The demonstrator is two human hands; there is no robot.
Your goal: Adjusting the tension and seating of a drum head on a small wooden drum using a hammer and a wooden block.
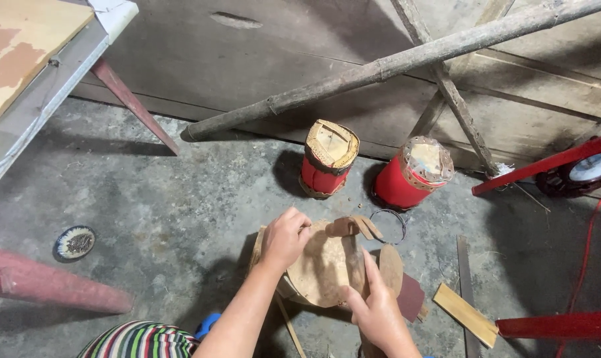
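A small drum with a tan skin head [324,265] lies on the concrete floor in front of me. My left hand [285,237] grips the upper left rim of the skin, fingers curled over the edge. My right hand [378,309] rests on the lower right of the drum, forefinger stretched up along the skin near a brown leather flap [357,226]. A dark red strip [410,296] sticks out from under the drum beside my right hand.
Two red drums [328,159] [414,174] stand against the wooden wall. A bamboo pole [393,63] leans across it. A wire ring [389,224], wood slats [466,313], a round wire brush disc [75,242], red table legs [52,286] and a red frame [559,325] surround me.
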